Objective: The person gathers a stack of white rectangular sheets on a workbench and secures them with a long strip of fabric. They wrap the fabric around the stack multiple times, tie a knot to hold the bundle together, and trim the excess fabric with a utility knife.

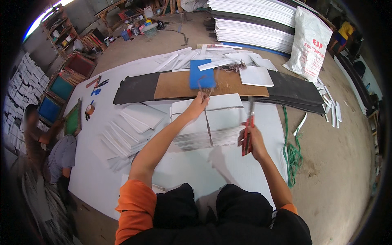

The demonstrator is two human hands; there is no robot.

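A bundle of white sheets (190, 127) lies in front of me, with a thin dark tie (209, 130) crossing it lengthwise and crosswise. My left hand (199, 105) is closed at the bundle's far edge, pinching the thin tie, whose loose ends rise above the fingers. My right hand (255, 142), at the bundle's right side, grips a red-handled cutter (247, 136). Its narrow blade points away from me, apart from the tie; its exact type is hard to make out.
Fanned white sheets (134, 124) lie left. Beyond are dark mats (294, 92), a brown board (175, 85), a blue block (201, 74) and white offcuts. Green cord (294, 157) and a white sack (308, 45) are right. A person (45, 139) sits left with a green-panelled frame (73, 118).
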